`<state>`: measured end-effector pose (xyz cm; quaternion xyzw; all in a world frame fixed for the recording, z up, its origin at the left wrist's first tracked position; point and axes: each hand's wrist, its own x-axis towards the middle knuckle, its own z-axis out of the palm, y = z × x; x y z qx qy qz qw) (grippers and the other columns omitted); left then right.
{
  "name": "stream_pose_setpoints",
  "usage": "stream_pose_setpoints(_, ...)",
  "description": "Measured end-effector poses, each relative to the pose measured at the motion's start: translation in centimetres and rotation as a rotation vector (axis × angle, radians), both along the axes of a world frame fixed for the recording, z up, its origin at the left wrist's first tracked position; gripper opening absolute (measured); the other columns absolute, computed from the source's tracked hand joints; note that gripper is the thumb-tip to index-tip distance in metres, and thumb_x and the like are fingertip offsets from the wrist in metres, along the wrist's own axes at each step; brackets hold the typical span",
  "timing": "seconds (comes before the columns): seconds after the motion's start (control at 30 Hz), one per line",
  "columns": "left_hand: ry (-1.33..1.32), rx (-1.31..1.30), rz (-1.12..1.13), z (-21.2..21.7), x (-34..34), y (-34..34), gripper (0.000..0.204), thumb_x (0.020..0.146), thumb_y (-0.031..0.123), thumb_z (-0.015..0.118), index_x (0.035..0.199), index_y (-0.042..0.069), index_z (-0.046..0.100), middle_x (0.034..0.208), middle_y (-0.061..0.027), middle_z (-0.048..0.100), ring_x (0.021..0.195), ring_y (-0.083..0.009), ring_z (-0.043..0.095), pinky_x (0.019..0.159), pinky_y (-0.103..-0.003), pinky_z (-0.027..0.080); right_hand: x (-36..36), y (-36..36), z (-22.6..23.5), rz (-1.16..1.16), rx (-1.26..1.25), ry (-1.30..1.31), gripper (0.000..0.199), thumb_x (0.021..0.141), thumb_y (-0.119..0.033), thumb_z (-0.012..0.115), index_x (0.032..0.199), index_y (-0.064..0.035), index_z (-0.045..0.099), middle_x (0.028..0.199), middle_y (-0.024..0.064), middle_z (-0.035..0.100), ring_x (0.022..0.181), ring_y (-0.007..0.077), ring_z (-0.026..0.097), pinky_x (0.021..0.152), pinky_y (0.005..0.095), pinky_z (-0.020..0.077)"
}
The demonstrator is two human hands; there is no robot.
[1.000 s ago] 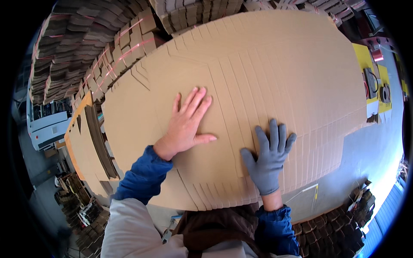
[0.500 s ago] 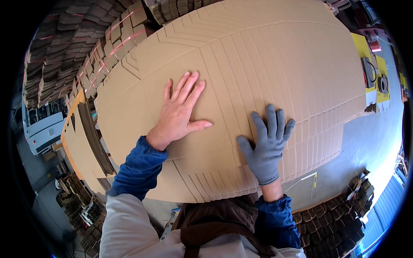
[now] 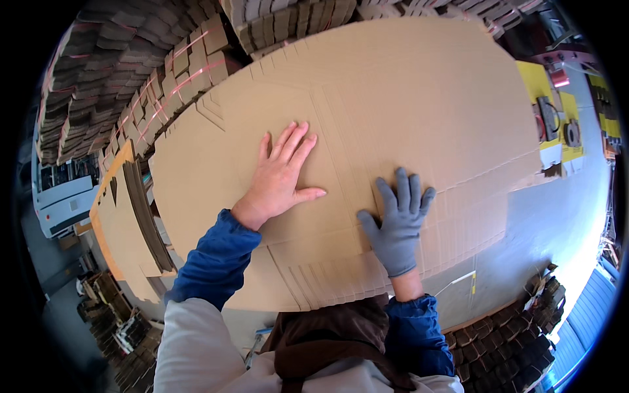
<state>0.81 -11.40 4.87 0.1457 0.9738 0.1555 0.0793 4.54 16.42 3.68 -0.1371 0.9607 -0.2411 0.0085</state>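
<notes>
Spread out before me is a large brown cardboard sheet (image 3: 445, 98) with crease lines and slots cut along its edges. My bare left hand (image 3: 278, 173) rests on it left of the middle, palm down, fingers stretched out and thumb pointing right. Farther right and a little nearer, my right hand (image 3: 396, 223) in a grey glove also lies flat on the sheet with its fingers spread. Neither hand grips anything. What lies beneath the sheet is hidden.
Strapped cardboard bundles (image 3: 187, 72) stand behind at the far left. More cardboard stacks (image 3: 504, 350) sit at the lower right. Tape rolls (image 3: 572, 133) lie on a yellow surface at the right. Cut cardboard pieces (image 3: 141, 213) with an orange edge are beside the sheet's left end.
The sheet's far edge now sits lower in the view, and its crease lines look flatter and fainter. Both hands stay flat on it, the right slightly farther left.
</notes>
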Motion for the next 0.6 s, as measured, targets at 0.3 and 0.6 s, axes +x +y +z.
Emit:
stream_pose_setpoints(0.3,-0.158,-0.119,0.092,4.8,-1.2,3.5,0.096,0.076,0.038,0.09,0.153,0.002,0.044,0.16,-0.0152,0.042,0.143,-0.0346,0.042,0.113,-0.055,0.037,0.1,0.3,-0.7,0.053,0.033,0.067,0.072,0.084,-0.045,0.077,0.146,-0.0145,0.058,0.159,0.0212,0.042,0.15,0.0452,0.033,0.122,0.0707,0.0136)
stream_pose_setpoints(0.6,-0.231,-0.123,0.201,3.9,-3.1,4.6,0.07,0.088,0.025,0.079,0.146,-0.002,0.052,0.157,-0.0189,0.049,0.139,-0.0387,0.049,0.116,-0.046,0.042,-3.3,7.6,0.4,0.272,-0.222,0.037,0.046,0.093,-0.03,0.069,0.134,-0.0088,0.065,0.136,0.0144,0.063,0.126,0.0349,0.057,0.108,0.0468,0.0432)
